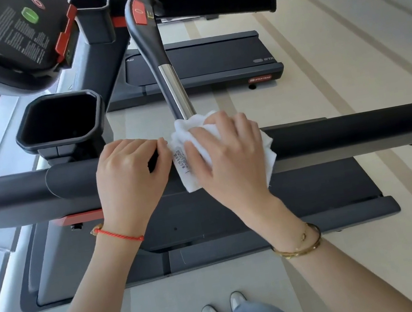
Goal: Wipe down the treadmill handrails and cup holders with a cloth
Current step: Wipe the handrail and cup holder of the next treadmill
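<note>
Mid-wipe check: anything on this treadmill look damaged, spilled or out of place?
Nothing stands out. The white cloth lies draped over the handrail under the right hand; the cup holder looks empty and intact.

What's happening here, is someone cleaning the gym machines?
Yes. A person stands beside a treadmill and wipes its near black handrail with a white cloth. The right hand presses the cloth onto the rail, fingers spread over it. The left hand has its grip curled round the same rail just beside the cloth. The black cup holder behind the rail has no cloth in it right now.
</note>
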Tool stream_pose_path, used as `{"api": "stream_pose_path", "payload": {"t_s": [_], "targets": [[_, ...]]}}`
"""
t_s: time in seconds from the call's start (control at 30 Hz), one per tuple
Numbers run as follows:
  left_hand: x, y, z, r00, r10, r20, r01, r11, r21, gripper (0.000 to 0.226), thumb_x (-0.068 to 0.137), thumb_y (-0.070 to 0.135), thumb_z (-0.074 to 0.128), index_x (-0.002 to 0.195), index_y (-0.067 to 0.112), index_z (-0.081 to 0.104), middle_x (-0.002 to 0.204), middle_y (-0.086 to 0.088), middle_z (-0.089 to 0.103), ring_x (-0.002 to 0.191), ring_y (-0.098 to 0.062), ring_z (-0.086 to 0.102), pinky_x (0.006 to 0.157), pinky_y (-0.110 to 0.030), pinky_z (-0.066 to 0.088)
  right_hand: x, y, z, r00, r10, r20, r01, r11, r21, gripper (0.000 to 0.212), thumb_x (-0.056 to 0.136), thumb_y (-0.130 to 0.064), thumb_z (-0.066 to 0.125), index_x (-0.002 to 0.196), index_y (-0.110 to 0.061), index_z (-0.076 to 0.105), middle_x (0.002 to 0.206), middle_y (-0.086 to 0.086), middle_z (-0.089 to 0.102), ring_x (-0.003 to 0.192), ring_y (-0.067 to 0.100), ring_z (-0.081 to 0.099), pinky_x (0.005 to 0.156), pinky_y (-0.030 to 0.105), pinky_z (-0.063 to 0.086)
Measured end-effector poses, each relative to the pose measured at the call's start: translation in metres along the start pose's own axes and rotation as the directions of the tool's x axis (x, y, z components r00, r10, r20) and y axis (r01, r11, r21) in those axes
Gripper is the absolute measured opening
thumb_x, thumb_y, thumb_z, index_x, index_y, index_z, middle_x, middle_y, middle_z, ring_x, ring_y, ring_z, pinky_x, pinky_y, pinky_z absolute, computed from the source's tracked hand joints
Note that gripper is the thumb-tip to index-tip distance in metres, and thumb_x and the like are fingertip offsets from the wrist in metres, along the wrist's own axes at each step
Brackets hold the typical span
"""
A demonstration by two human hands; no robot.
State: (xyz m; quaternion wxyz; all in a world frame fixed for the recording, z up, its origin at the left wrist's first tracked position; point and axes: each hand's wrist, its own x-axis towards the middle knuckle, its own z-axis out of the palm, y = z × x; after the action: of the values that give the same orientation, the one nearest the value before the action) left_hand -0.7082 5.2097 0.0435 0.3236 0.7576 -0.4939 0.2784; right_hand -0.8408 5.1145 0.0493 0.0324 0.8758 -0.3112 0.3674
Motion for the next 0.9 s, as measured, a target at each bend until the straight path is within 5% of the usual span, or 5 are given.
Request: {"api": "stream_pose_path", "payload": {"t_s": [0.13,0.3,0.63,0.9], "targets": [[0.000,0.001,-0.002,1.000,-0.011,0.003,0.011,1.000,0.006,0.044,0.100,0.019,0.052,0.060,0.007,0.065,0.056,-0.003,0.062,0.056,-0.025,0.057,0.075,-0.029,0.044,0.000,0.030,-0.009,0.994,-0.099,0.037,0.099,0.995,0.014,0.031,0.097,-0.043,0.048,0.105,-0.023,0.070,0.103,0.002,0.063,0.084,0.025,0.051,0.078,0.036,0.039],[0.001,0.005,-0.005,0.999,-0.054,0.007,0.053,0.998,0.023,0.045,0.100,0.021,0.049,0.061,0.007,0.066,0.055,-0.002,0.061,0.056,-0.024,0.057,0.076,-0.029,0.045,-0.001,0.075,-0.021,0.997,-0.008,0.074,0.012,0.998,-0.055,0.030,0.095,-0.044,0.050,0.101,-0.023,0.071,0.102,0.001,0.063,0.083,0.026,0.052,0.078,0.037,0.038],[0.004,0.009,-0.011,0.989,-0.110,0.097,0.110,0.994,0.009,0.040,0.100,0.025,0.051,0.070,0.009,0.073,0.057,-0.001,0.062,0.060,-0.025,0.058,0.077,-0.029,0.046,0.004,0.026,-0.010,0.974,-0.188,0.125,0.180,0.981,0.067,0.034,0.098,-0.044,0.045,0.113,-0.022,0.065,0.111,0.005,0.059,0.090,0.027,0.049,0.084,0.038,0.039],[0.005,-0.007,-0.036,0.986,-0.151,0.068,0.151,0.989,0.008,0.020,0.096,0.019,0.059,0.095,0.012,0.078,0.086,0.000,0.075,0.090,-0.022,0.068,0.093,-0.040,0.047,0.018,0.011,-0.004,0.932,-0.317,0.175,0.305,0.948,0.093,0.037,0.101,-0.046,0.039,0.118,-0.022,0.062,0.111,0.002,0.059,0.092,0.024,0.050,0.083,0.036,0.040]]}}
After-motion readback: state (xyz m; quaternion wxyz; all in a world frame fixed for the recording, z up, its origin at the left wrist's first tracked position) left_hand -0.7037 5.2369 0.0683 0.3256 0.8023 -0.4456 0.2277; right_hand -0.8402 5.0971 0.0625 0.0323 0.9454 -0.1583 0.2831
